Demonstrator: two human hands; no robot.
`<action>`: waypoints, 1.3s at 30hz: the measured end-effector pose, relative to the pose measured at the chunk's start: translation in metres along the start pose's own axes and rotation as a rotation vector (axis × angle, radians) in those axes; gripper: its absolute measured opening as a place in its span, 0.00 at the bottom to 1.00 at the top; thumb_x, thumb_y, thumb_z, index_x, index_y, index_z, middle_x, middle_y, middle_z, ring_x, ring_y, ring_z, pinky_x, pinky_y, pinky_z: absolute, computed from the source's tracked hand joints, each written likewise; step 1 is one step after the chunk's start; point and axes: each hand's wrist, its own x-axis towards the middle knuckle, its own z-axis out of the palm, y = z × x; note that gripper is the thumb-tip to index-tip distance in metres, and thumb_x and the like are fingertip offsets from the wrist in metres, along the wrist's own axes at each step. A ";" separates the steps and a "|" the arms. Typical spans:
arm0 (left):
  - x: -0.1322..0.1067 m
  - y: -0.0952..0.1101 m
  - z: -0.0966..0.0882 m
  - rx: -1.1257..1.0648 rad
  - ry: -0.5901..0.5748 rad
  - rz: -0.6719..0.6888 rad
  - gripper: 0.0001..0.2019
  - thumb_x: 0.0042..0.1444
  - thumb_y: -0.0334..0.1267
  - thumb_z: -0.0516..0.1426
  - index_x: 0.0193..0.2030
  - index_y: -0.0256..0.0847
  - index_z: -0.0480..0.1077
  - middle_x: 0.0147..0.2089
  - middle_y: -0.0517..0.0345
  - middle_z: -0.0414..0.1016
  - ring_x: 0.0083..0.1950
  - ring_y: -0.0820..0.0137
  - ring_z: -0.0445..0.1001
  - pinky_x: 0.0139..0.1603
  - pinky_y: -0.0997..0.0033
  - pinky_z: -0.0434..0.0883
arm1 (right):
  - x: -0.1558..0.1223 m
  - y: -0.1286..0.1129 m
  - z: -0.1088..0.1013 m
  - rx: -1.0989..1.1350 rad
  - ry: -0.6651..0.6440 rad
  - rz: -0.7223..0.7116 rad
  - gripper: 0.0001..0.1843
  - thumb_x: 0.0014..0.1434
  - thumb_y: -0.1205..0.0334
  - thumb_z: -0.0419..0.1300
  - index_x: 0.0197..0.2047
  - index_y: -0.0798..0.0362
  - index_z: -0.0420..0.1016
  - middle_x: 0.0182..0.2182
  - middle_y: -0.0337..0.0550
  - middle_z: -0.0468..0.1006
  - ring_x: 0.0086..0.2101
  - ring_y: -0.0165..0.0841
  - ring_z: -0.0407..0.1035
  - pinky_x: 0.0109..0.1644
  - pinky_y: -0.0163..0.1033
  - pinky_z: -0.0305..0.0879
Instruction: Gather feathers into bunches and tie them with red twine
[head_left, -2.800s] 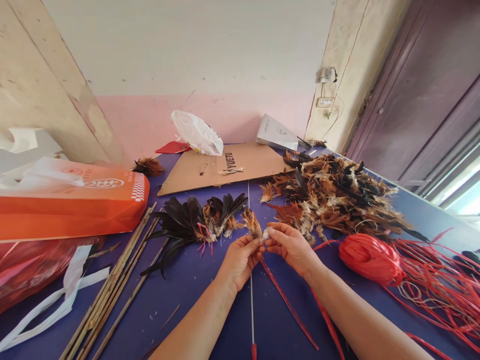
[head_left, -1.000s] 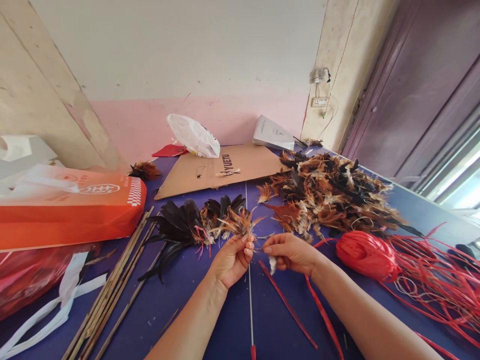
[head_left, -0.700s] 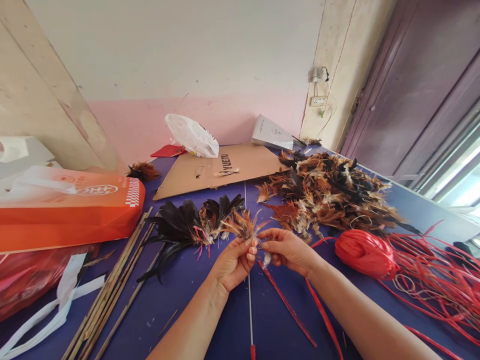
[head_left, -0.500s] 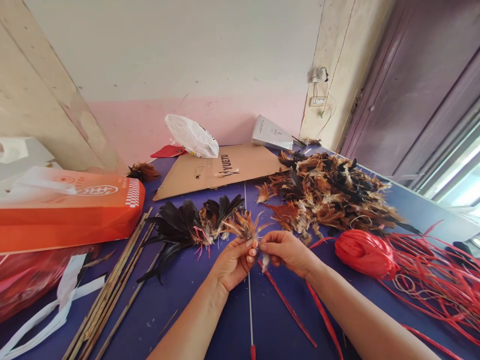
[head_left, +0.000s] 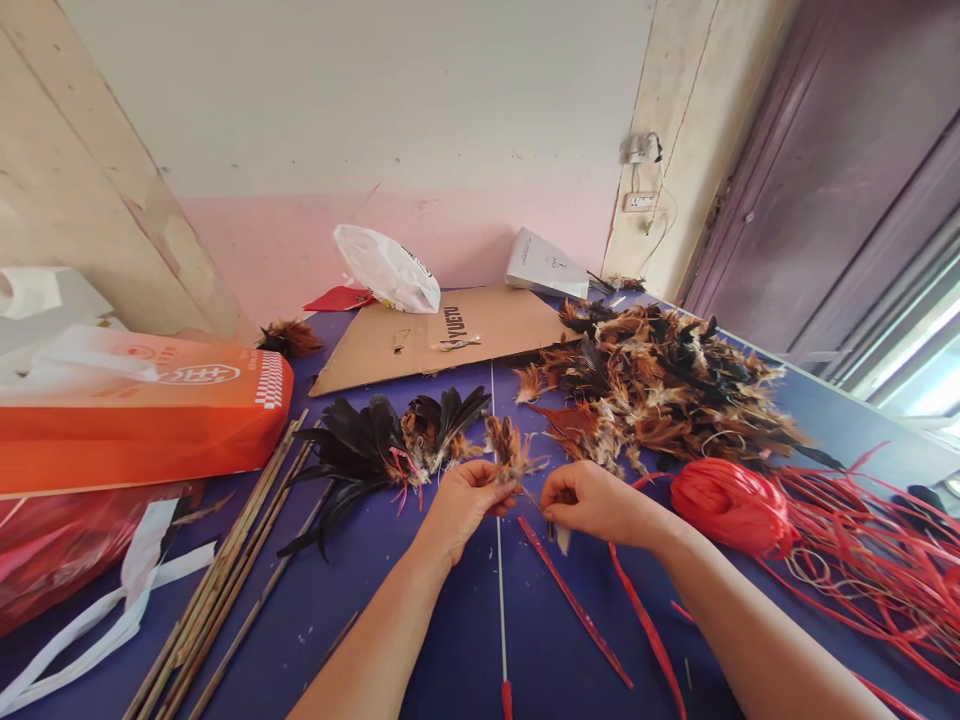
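My left hand (head_left: 463, 502) is closed in a pinch on the stems of a small bunch of brown feathers (head_left: 508, 447), which fans up above my fingers. My right hand (head_left: 592, 502) is closed just to the right of it, a little apart, with a small pale feather (head_left: 561, 538) hanging below its fingers. Both hands hover over the blue table (head_left: 420, 640). A big heap of brown, black and white feathers (head_left: 667, 390) lies beyond my right hand. A tied bundle of black feathers (head_left: 375, 450) lies left of my left hand.
A roll of red raffia (head_left: 731, 508) with loose strands (head_left: 885, 580) lies at the right. Red strips (head_left: 577, 610) and a thin white rod (head_left: 500, 590) lie under my hands. Bamboo sticks (head_left: 232, 570), an orange bag (head_left: 142, 410) and flat cardboard (head_left: 442, 335) fill the left and back.
My hands met at the bunch and have now drawn apart, the right moving right and down with a small pale feather. The bunch in my left hand has tipped more upright.
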 end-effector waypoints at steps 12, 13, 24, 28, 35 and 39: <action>-0.003 -0.001 0.003 0.124 -0.083 -0.018 0.10 0.35 0.37 0.65 0.22 0.35 0.70 0.18 0.61 0.71 0.21 0.74 0.70 0.22 0.78 0.65 | -0.002 0.004 0.000 -0.155 -0.092 -0.074 0.09 0.43 0.71 0.52 0.25 0.56 0.74 0.21 0.37 0.74 0.22 0.26 0.64 0.26 0.29 0.56; -0.003 -0.002 0.004 0.135 -0.097 -0.023 0.10 0.35 0.37 0.65 0.22 0.35 0.70 0.18 0.60 0.71 0.21 0.74 0.70 0.22 0.78 0.65 | -0.002 0.004 0.000 -0.161 -0.087 -0.075 0.10 0.43 0.71 0.52 0.25 0.56 0.74 0.21 0.37 0.74 0.23 0.27 0.64 0.26 0.29 0.56; -0.007 -0.005 0.005 0.171 -0.184 -0.105 0.12 0.36 0.41 0.64 0.23 0.34 0.70 0.20 0.57 0.72 0.21 0.75 0.70 0.23 0.78 0.65 | -0.003 0.002 -0.005 -0.173 -0.002 -0.074 0.08 0.44 0.70 0.52 0.24 0.56 0.72 0.19 0.36 0.72 0.22 0.25 0.63 0.26 0.28 0.55; -0.006 -0.009 0.003 0.144 -0.207 -0.144 0.11 0.37 0.38 0.64 0.24 0.34 0.69 0.21 0.56 0.73 0.22 0.75 0.70 0.23 0.79 0.66 | -0.002 0.002 -0.003 -0.173 0.034 -0.056 0.07 0.44 0.69 0.52 0.23 0.56 0.72 0.19 0.36 0.72 0.22 0.26 0.63 0.25 0.28 0.55; -0.004 -0.010 0.002 0.026 -0.215 -0.215 0.10 0.37 0.35 0.64 0.24 0.33 0.69 0.21 0.57 0.73 0.22 0.77 0.70 0.23 0.82 0.66 | -0.002 -0.002 -0.005 -0.090 0.059 -0.011 0.07 0.45 0.67 0.54 0.27 0.54 0.73 0.19 0.35 0.71 0.20 0.25 0.61 0.23 0.28 0.53; -0.004 -0.010 0.002 -0.091 -0.195 -0.265 0.09 0.37 0.31 0.64 0.26 0.32 0.70 0.24 0.56 0.73 0.22 0.78 0.70 0.23 0.83 0.67 | -0.002 0.000 -0.005 -0.021 0.106 0.007 0.08 0.46 0.65 0.55 0.32 0.54 0.73 0.18 0.34 0.69 0.20 0.25 0.60 0.22 0.29 0.52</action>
